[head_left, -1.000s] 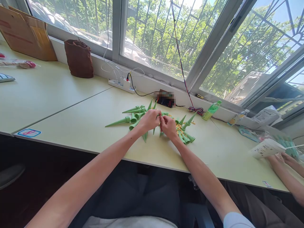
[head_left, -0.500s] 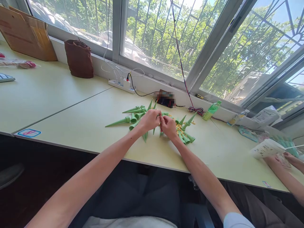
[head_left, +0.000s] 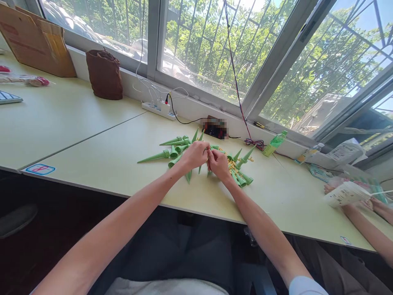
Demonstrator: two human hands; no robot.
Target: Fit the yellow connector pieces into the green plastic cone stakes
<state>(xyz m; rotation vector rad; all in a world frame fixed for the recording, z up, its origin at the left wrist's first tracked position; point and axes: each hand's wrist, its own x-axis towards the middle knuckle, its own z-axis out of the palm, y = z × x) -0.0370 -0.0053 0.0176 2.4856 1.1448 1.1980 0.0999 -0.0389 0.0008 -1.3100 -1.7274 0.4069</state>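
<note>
My left hand [head_left: 196,155] and my right hand [head_left: 217,164] meet over the table, fingertips pinched together and closed. A sliver of green shows by the left fingers, but my fingers hide what they grip. Around both hands lie several green plastic cone-shaped spikes. One long green spike [head_left: 153,156] points left, and some short green cones [head_left: 173,152] sit beside the left hand. To the right of my right hand, yellow small parts [head_left: 232,167] are piled among more green spikes [head_left: 245,157].
A blurred-out dark device [head_left: 215,128] and a white power strip [head_left: 158,110] are along the window wall. Cables and a green bottle [head_left: 275,143] stand behind to the right. A brown bag [head_left: 104,74] is at the back left. Another person's hands hold a white container [head_left: 346,193] at the right.
My hands stay pinched together in nearly the same place. The whole view has shifted slightly. At the right, the other person's hand and white container have moved a little.
</note>
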